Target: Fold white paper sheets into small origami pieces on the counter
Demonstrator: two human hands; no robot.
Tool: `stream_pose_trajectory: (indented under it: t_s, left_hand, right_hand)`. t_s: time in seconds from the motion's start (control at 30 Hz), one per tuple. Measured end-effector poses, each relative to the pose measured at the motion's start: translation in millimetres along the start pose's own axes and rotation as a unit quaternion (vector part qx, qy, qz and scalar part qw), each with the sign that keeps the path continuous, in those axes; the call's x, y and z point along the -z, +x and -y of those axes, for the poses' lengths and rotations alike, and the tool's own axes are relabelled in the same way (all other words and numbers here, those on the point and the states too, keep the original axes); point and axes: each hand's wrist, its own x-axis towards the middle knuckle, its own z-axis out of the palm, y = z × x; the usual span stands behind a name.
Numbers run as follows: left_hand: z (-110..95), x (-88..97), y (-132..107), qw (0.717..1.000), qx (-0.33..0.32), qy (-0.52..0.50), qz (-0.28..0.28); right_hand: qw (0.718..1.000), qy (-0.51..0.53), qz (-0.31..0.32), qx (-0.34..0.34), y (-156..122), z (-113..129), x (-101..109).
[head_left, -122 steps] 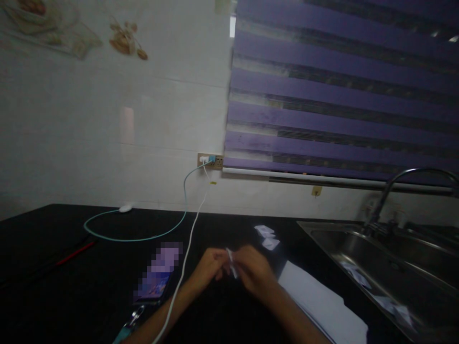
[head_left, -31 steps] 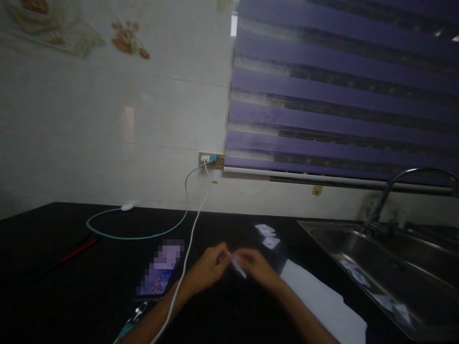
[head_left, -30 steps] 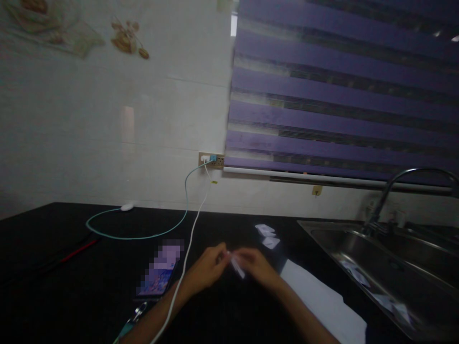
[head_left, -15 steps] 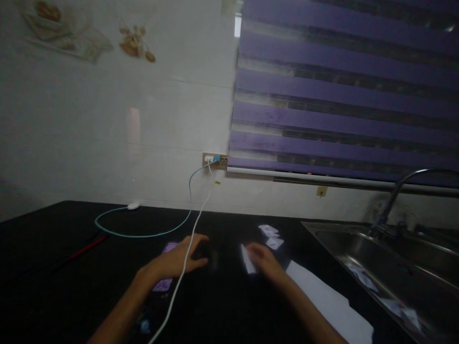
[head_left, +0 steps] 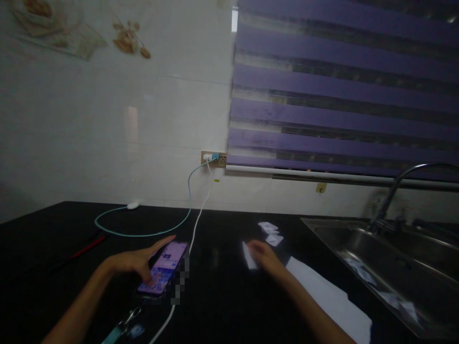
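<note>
At the left side of the counter, my left hand (head_left: pixel 134 263) is on a smartphone (head_left: pixel 165 267) with a lit screen. Its thumb presses over the lower screen, and the fingers run along the phone's far left edge. A clasp on a teal strap (head_left: pixel 114 334) lies just below the phone. Right of the middle, my right hand (head_left: pixel 263 253) pinches a small folded white paper (head_left: pixel 248 255), held partly upright. Its fingertips are blurred. Folded paper pieces (head_left: pixel 268 228) lie just beyond that hand, and larger white sheets (head_left: pixel 326 301) lie partly under the right forearm.
A white cable (head_left: pixel 197 224) runs from the wall socket (head_left: pixel 220 160) past the phone's right side. The teal cable (head_left: pixel 143 235) loops to a white disc (head_left: pixel 133 206). A red stick-like item (head_left: pixel 88 247) lies left. The steel sink (head_left: pixel 401 267) at right has papers (head_left: pixel 360 271) along its edge.
My left hand has moved left from above the phone and taken hold of it. The phone has turned slightly, and its screen shows more fully. My right hand still holds the folded paper.
</note>
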Motion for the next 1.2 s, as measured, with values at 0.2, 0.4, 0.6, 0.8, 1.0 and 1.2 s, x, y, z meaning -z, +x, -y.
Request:
stream_pose_trajectory:
  t_s: [0.2, 0.4, 0.6, 0.8, 1.0, 1.2]
  left_hand:
    - [-10, -1.6, -1, 0.999, 0.017, 0.027, 0.003]
    - [-6, -0.3, 2, 0.997, 0.017, 0.068, 0.020]
    - [-1, -0.2, 2, 0.996, 0.010, 0.087, 0.006]
    - [-4, -1.5, 1, 0.997, 0.009, 0.073, 0.004]
    - [1, -2.2, 2, 0.999, 0.005, 0.030, -0.031]
    - [-2, -1.3, 2, 0.998, 0.025, 0.061, -0.011]
  right_hand:
    - [1.000, -0.009, 0.002, -0.003, -2, 5, -1]
    - [1.000, -0.007, -0.006, 0.004, -2, 5, -1]
    - [0.995, -0.083, -0.029, 0.057, -5, 10, 1]
    - [0.977, -0.183, -0.030, 0.107, -7, 11, 4]
    - [0.965, -0.224, -0.001, 0.135, -9, 14, 2]
    - [0.964, -0.231, -0.004, 0.130, -10, 14, 2]
